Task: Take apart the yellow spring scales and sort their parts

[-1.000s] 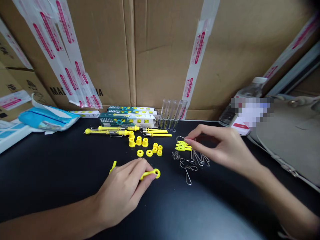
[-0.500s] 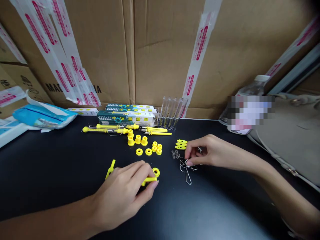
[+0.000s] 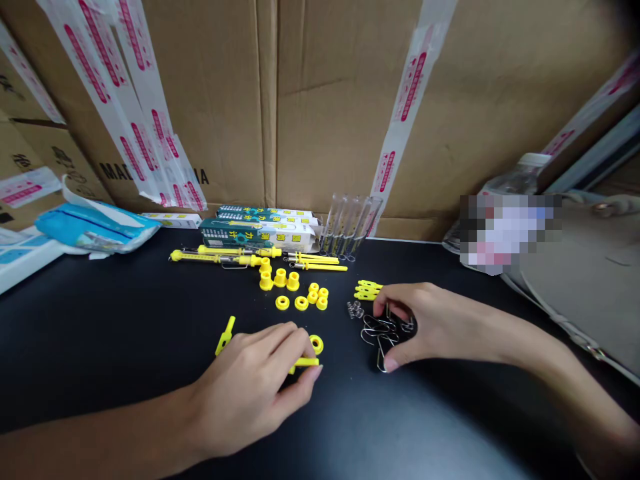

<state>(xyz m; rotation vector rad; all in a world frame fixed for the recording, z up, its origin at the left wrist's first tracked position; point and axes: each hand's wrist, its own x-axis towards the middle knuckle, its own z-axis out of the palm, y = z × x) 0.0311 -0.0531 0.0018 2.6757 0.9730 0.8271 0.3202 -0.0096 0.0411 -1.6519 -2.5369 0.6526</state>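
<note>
One hand (image 3: 247, 393) on yellow bar (image 3: 305, 362), other hand (image 3: 440, 327) on wire clips (image 3: 380, 331)

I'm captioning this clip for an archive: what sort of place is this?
Probably a small workshop or stockroom used for hand assembly: taped cardboard cartons stand behind a black worktable laid out with small yellow plastic parts, wire clips and printed product boxes.

Soft, rather dim light here, a pale glare sweeping across the black tabletop (image 3: 425, 433), faint shadow under the right hand (image 3: 440, 327), cardboard boxes (image 3: 320, 100) bowing at the edges, and 1 pixelated patch (image 3: 507, 230) blurred out!
</note>
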